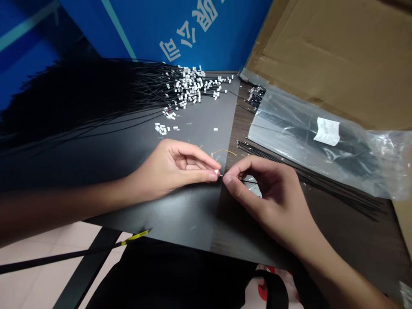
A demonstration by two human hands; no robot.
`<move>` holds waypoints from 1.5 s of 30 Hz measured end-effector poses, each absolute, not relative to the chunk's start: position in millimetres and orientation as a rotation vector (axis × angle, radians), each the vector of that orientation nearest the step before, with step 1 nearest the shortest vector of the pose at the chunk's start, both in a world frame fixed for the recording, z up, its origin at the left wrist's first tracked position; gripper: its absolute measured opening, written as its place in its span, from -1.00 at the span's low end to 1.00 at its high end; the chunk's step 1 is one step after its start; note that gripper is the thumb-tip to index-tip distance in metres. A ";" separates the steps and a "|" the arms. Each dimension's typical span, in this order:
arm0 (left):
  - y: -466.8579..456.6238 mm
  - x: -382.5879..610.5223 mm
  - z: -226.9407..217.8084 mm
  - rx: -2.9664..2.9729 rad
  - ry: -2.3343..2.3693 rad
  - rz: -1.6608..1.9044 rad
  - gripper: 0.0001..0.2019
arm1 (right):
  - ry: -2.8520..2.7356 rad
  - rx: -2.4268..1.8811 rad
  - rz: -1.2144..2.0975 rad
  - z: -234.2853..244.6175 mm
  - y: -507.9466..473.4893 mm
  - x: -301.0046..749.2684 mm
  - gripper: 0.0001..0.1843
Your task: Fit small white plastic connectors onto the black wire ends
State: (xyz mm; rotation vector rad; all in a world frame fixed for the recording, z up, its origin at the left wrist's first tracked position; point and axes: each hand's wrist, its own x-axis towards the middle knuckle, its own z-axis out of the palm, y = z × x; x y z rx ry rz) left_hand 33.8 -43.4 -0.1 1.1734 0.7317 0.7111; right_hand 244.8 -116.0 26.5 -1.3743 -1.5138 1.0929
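Observation:
Between the thumb and forefinger of my left hand [183,167] is a small white connector housing [216,171], mostly covered by the fingertips. My right hand [267,184] pinches a thin black wire [247,181] close to its end, just right of the housing. The two pinches nearly meet over the seam of the table surfaces. Whether the wire tip sits inside the housing I cannot tell. Just beyond my fingers lies a short yellow wire [225,150]. Several loose white housings [161,128] lie on the dark mat past my left hand.
A large bundle of black wires [96,92] ends in many white housings [193,83] at the back left. On the right, a clear plastic bag [289,124] holds black wires, with loose black wires [322,184] in front. Cardboard [334,56] and a blue panel [154,25] stand behind.

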 end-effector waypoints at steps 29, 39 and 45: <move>-40.5 31.3 -1.6 1.210 0.767 0.626 -0.80 | -1.490 -1.399 1.160 25.2 -116.6 245.8 -0.88; -41.4 31.1 1.1 1.263 0.804 0.613 -0.84 | -1.531 -1.429 1.098 25.0 -117.8 244.5 -0.89; -44.5 30.8 3.2 1.316 0.833 0.630 -0.85 | -1.575 -1.454 1.036 24.2 -119.6 244.0 -0.88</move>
